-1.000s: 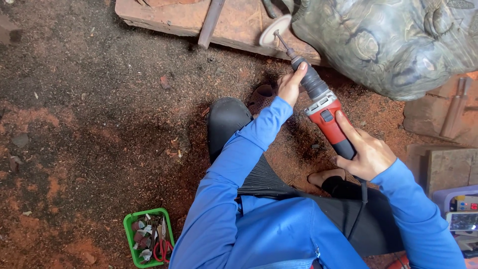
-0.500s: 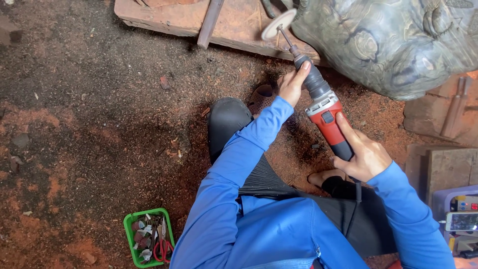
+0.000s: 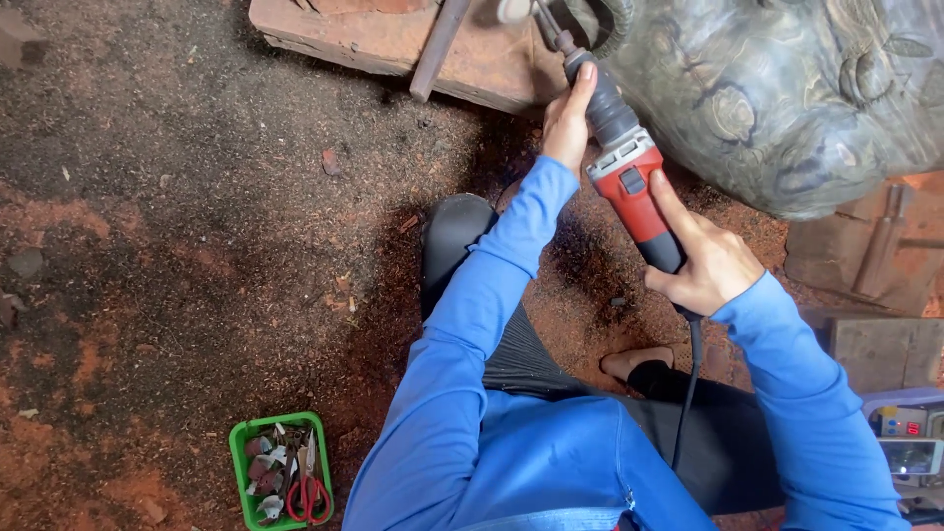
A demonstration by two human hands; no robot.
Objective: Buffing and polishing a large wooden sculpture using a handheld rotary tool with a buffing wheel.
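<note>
A red and black corded die grinder (image 3: pixel 629 182) points up toward a large grey-green carved wooden head (image 3: pixel 787 88) at the top right. My left hand (image 3: pixel 567 120) grips the grinder's black front neck. My right hand (image 3: pixel 700 258) holds its red rear body, index finger lying along it. The grinder's shaft ends in a round pale sanding disc (image 3: pixel 513 10) at the top edge, just left of the carving. Both arms wear blue sleeves. The black cord (image 3: pixel 688 383) hangs down past my right wrist.
A reddish wooden slab (image 3: pixel 393 39) with a metal bar (image 3: pixel 438 49) lies at the top. A small green tray (image 3: pixel 282 472) with scissors and scraps sits bottom left. Wood blocks (image 3: pixel 875 256) and a grey-blue device (image 3: pixel 905 442) are at the right. Sawdust covers the ground.
Both hands have carried the grinder up and forward, so the sanding disc now sits closer to the left side of the carved head.
</note>
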